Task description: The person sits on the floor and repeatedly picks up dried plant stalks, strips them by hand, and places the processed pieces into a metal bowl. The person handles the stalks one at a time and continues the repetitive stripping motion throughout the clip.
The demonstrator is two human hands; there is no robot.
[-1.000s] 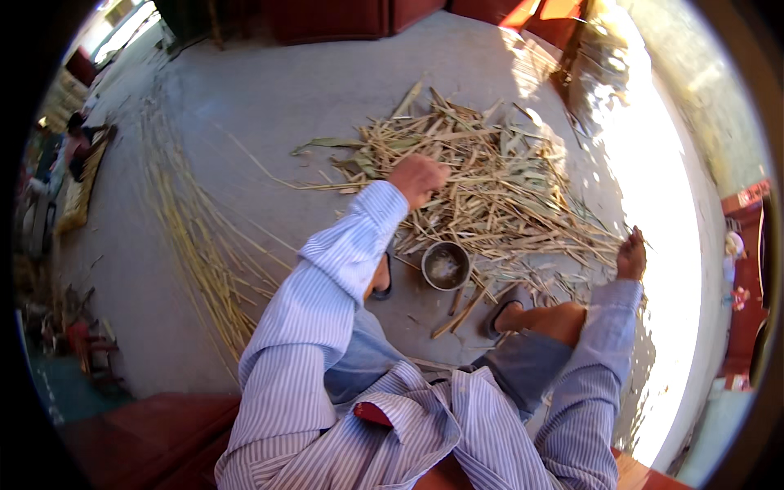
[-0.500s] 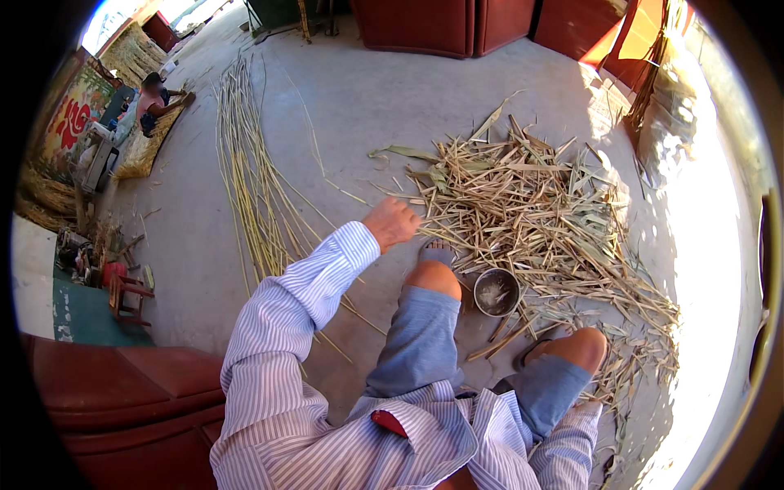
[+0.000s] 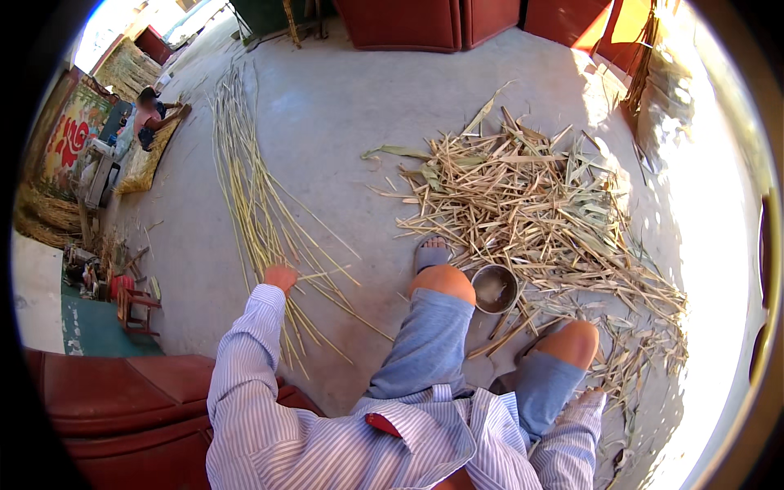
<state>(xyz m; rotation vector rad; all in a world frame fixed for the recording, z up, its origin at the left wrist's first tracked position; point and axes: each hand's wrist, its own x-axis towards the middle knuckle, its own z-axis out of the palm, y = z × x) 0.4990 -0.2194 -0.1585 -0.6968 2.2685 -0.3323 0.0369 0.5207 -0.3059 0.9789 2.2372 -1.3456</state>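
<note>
My left hand [image 3: 281,278] is closed over the near part of a long bundle of thin yellow-green reed stalks [image 3: 245,180] on the floor. One pale stalk juts out from the fist toward the right. Low at the right, my right hand [image 3: 590,396] shows only a sliver beside my right knee, beyond the striped cuff; its fingers are hidden. In front of my legs lies a broad heap of dry cut stalk pieces and leaf husks [image 3: 514,188]. A round metal bowl [image 3: 495,289] with some liquid sits between my feet and the heap.
Red padded seats stand behind me at the lower left [image 3: 122,392] and at the far side [image 3: 400,24]. A small wooden stool [image 3: 137,310] is at left. Another person [image 3: 149,118] works at a woven mat [image 3: 151,159]. A pale sack [image 3: 665,114] leans at right.
My left hand has moved from the edge of the husk heap, left and toward me, to the bundle of long stalks. The right arm has barely moved.
</note>
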